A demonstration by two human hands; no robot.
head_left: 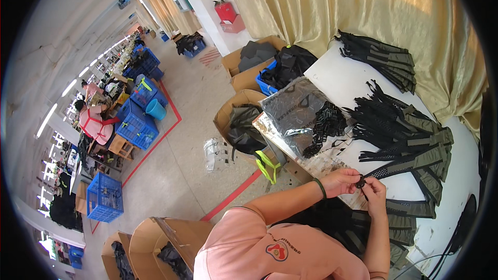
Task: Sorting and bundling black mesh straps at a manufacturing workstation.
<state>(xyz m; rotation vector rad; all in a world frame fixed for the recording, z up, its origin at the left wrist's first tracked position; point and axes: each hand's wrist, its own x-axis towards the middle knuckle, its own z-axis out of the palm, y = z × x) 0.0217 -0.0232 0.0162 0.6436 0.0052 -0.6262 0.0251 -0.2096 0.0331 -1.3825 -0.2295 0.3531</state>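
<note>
Over the near edge of the white table [321,70], both my hands meet at a small black buckle-like piece [361,181]. My left hand [340,181] pinches it from the left, thumb and fingers together. My right hand [376,195] grips it from the right with bent fingers; a thin dark end hangs below it. Just beyond my hands, black mesh straps with olive-grey ends [415,135] lie fanned out in overlapping rows. A heap of small black plastic pieces [328,124] spills beside a clear plastic bag [293,105]. Fine detail between my fingertips is too small to tell.
Another bundle of straps [381,59] lies at the table's far end, by a gold curtain [332,5]. Open cartons [223,119] and a blue crate [265,80] stand left of the table. More cartons [150,243] are behind my left arm. A seated person [96,122] works far left.
</note>
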